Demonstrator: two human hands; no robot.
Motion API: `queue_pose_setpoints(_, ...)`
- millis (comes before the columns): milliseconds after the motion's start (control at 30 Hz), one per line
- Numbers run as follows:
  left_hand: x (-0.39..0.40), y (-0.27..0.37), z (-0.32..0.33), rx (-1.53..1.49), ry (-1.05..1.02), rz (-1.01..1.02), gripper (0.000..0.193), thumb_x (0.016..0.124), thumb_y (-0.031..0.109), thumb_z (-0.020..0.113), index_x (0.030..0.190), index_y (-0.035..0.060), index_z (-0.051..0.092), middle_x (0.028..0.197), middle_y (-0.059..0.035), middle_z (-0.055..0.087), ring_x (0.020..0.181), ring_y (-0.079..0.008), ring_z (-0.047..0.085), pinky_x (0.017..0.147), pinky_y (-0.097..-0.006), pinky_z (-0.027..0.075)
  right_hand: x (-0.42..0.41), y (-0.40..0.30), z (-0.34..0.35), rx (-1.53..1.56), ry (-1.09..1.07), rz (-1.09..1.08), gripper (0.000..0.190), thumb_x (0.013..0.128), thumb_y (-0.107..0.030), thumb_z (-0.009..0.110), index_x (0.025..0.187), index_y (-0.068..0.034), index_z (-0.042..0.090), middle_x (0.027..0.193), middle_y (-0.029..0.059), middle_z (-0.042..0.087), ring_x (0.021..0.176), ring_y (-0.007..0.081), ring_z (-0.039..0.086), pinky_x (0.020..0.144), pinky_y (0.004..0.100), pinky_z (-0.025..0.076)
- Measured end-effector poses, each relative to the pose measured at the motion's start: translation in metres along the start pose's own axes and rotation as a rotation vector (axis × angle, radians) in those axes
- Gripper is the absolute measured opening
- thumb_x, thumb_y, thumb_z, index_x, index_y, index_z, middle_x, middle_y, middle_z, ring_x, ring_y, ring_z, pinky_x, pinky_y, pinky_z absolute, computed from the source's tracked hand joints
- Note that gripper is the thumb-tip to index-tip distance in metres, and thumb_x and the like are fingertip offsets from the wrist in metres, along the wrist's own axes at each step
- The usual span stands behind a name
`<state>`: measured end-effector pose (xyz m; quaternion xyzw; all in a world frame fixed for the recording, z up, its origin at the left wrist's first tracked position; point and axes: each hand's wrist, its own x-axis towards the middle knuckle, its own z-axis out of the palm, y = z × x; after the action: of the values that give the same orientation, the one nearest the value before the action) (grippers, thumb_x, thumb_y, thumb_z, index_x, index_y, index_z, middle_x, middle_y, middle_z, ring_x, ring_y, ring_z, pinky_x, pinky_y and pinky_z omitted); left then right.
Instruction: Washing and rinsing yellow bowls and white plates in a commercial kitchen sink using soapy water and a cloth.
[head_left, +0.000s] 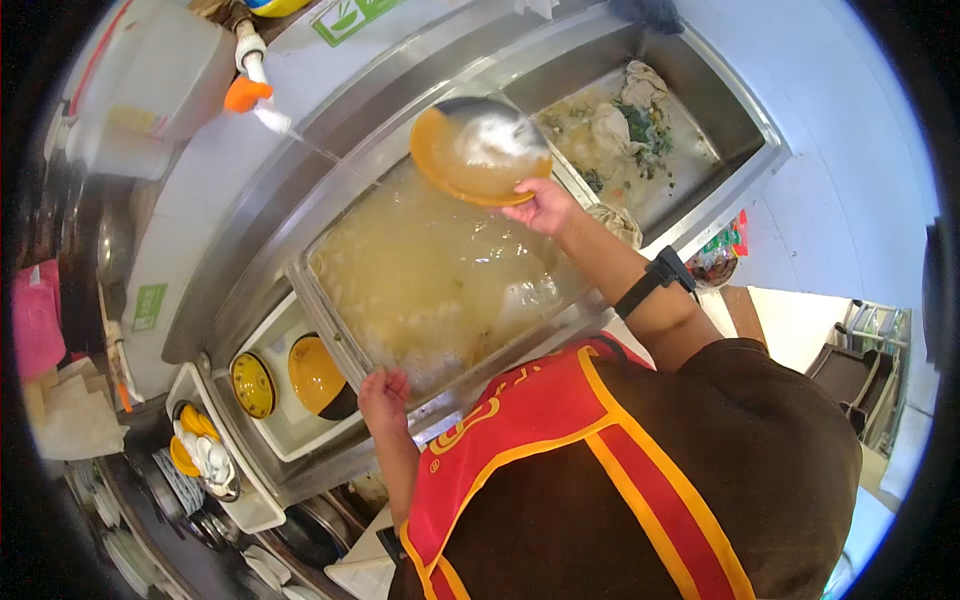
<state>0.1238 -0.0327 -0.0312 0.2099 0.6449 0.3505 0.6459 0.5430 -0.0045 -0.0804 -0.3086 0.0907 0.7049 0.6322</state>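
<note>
My right hand (546, 206) grips the rim of an orange and black bowl (480, 154), which is tilted and blurred above the far side of the middle sink. Cloudy yellowish water (442, 277) fills that steel basin. My left hand (384, 397) is at the basin's near left corner, by the divider, with nothing visible in its loosely curled fingers. Whether it touches the rim I cannot tell. Beyond the divider, a white tub (289, 427) holds a second orange and black bowl (319, 371) and a smaller patterned yellow bowl (253, 384).
The right sink (720, 105) contains wet cloths (611, 127) and food scraps (649, 139). White and yellow spoons (206, 454) fill a container at the left. A white tap with an orange handle (249, 94) juts from the wall. Stacked dishes (124, 559) occupy lower-left shelves.
</note>
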Motion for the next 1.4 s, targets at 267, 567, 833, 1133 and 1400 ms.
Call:
queue_pose_setpoints(267,-0.004,-0.004,0.002,0.047,0.004,-0.029,0.008,0.084,0.014,0.054,0.087,0.0089,0.049,0.077,-0.0086,0.060,0.070,-0.0208,0.060,0.059,-0.0302,0.049,-0.024,-0.024,0.008,0.427,-0.158,-0.101,0.041,0.077,-0.001,0.048,0.117,0.006,0.042,0.121,0.0226,0.045,0.109,0.0394,0.048,0.069,0.0306,0.057)
queue_pose_setpoints(567,0.002,-0.012,-0.008,0.046,-0.097,0.000,0.008,0.084,0.013,0.054,0.086,0.0079,0.049,0.076,-0.0089,0.061,0.067,-0.0198,0.061,0.058,-0.0299,0.048,-0.035,-0.037,0.010,0.716,-0.422,-0.047,0.045,0.078,-0.003,0.044,0.123,0.002,0.040,0.129,0.0183,0.040,0.105,0.0296,0.054,0.068,0.0321,0.057)
queue_pose_setpoints(833,0.004,-0.009,-0.017,-0.035,0.011,0.014,0.011,0.084,0.014,0.055,0.087,0.0064,0.049,0.074,-0.0082,0.060,0.067,-0.0200,0.061,0.058,-0.0304,0.048,-0.057,-0.022,-0.001,-0.043,-0.041,-0.122,0.043,0.076,-0.004,0.051,0.118,0.001,0.044,0.116,0.0158,0.050,0.098,0.0291,0.057,0.067,0.0332,0.057)
queue_pose_setpoints(1133,-0.005,-0.005,-0.032,-0.078,0.061,0.019,0.012,0.084,0.014,0.055,0.090,0.0059,0.049,0.077,-0.0101,0.061,0.068,-0.0196,0.061,0.060,-0.0300,0.049,-0.059,0.010,-0.016,-0.880,0.157,-0.054,0.038,0.076,-0.007,0.051,0.112,0.002,0.048,0.099,0.0124,0.060,0.080,0.0236,0.062,0.057,0.0333,0.056)
queue_pose_setpoints(1400,-0.005,-0.020,-0.063,-0.113,0.116,-0.026,0.011,0.084,0.015,0.055,0.089,0.0075,0.049,0.080,-0.0096,0.061,0.070,-0.0188,0.060,0.062,-0.0293,0.048,-0.042,0.030,-0.026,-1.403,0.116,-0.026,0.032,0.074,-0.008,0.049,0.104,0.002,0.053,0.085,0.0106,0.061,0.069,0.0209,0.062,0.053,0.0315,0.054)
